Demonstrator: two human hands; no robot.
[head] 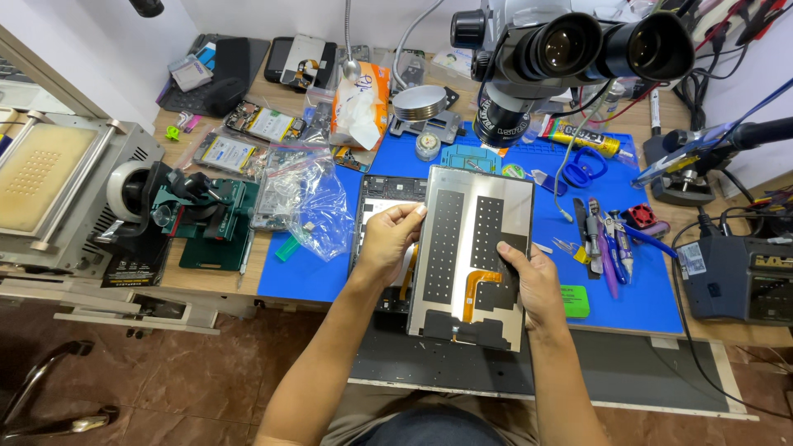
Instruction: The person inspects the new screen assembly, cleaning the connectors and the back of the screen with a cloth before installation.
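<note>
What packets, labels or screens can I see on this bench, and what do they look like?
Tissue packet: back centre, orange and white, soft.
Clear plastic bag: left of the hands, crumpled.
Screen panel: held in both hands, silver back, black strips, orange ribbon.
Green label: on the blue mat, rectangular.

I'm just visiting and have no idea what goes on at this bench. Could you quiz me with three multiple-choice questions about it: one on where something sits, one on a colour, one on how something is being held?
1. Where is the green block?
A. on the blue mat, right of the right hand
B. on the floor
C. on top of the microscope

2. What colour is the ribbon cable on the screen panel?
A. purple
B. orange
C. white

3. How is the screen panel held?
A. lying untouched on the mat
B. by the left hand alone
C. by both hands

Answers:
1. A: it sits on the blue mat beside the right hand.
2. B: an orange strip curves across the panel's back.
3. C: the left hand has a grip on its left edge, the right hand on its lower right.
</note>
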